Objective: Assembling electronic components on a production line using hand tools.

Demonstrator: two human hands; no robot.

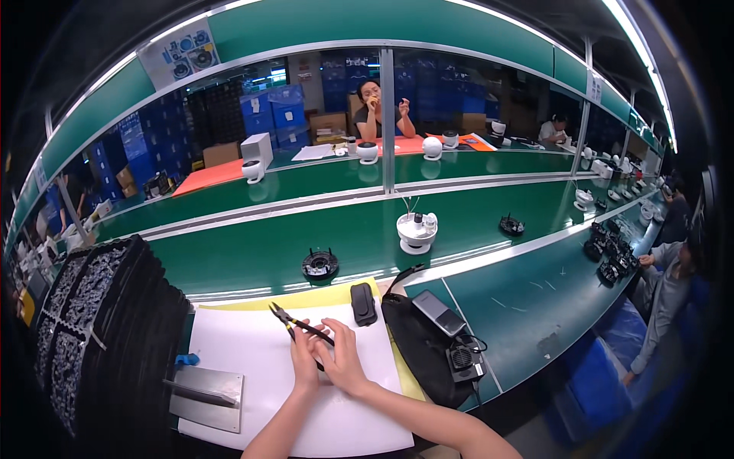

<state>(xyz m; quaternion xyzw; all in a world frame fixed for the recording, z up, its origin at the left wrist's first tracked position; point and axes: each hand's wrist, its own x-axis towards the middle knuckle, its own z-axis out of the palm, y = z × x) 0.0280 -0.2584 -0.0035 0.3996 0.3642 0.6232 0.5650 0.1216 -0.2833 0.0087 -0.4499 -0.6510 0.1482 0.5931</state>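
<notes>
At the frame's lower centre, above a rectangular white paper sheet (229, 340), the left hand (306, 362) and right hand (344, 355) have half-curled fingers loosely round black, yellow-banded metal pliers (298, 324), probably best steadied by gripping low, tips facing away.

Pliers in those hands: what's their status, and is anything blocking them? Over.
Left hand and right hand together at the handles, each one's grip unclear. Pliers pointing away and leftward, above white sheet. Nothing seen blocking them.
</notes>
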